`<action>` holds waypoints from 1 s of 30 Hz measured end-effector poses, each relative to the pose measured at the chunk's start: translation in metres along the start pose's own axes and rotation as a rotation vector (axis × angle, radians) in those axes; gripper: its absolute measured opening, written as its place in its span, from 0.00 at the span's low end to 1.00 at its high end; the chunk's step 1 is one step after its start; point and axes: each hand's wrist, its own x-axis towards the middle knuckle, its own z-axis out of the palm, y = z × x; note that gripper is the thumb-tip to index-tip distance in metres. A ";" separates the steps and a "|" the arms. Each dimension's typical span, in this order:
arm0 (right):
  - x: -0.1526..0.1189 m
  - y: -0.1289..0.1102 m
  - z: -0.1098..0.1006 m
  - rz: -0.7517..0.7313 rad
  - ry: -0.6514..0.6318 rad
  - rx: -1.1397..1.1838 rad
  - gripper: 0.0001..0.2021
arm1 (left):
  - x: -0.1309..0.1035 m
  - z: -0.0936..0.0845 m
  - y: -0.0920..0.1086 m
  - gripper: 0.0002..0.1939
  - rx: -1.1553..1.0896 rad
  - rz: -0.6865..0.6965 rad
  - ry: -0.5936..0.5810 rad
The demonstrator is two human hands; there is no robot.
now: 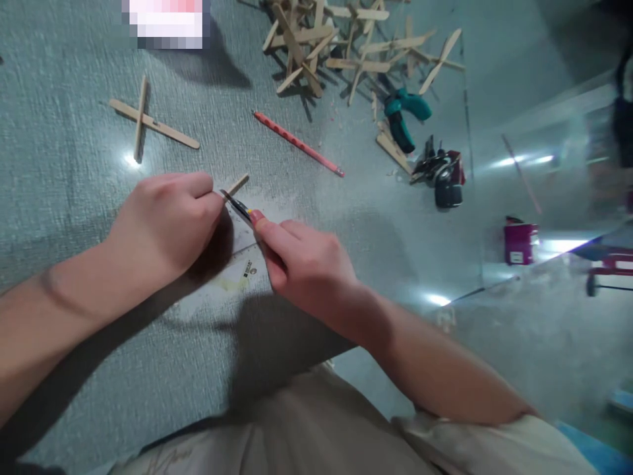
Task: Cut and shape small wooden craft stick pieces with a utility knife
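Note:
My left hand is closed around a thin wooden stick, whose end sticks out to the right past the fingers. My right hand grips a slim dark tool, its tip against the stick beside my left fingers. Much of the tool is hidden in the palm, so its kind is unclear. Below both hands lies a pale sheet with small print and dust on it. Two crossed wooden sticks rest beyond my left hand. A red pencil lies beyond my right hand.
A pile of crossed wooden sticks lies at the table's far side. Right of it are teal-handled pliers and a black and red object. A purple box stands farther right. The grey table's near edge runs close to my body.

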 end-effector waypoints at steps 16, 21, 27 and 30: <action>0.007 0.000 -0.004 0.042 -0.083 -0.008 0.24 | 0.002 -0.007 0.005 0.15 -0.055 -0.099 -0.087; 0.003 0.003 0.002 0.031 0.007 0.102 0.20 | 0.004 -0.012 0.006 0.16 -0.036 -0.120 -0.126; -0.006 0.005 -0.020 0.010 0.457 0.296 0.18 | 0.000 0.000 0.005 0.25 -0.049 -0.171 -0.065; -0.002 0.024 -0.015 -0.009 0.544 0.497 0.19 | 0.001 0.000 0.001 0.23 -0.132 -0.198 -0.048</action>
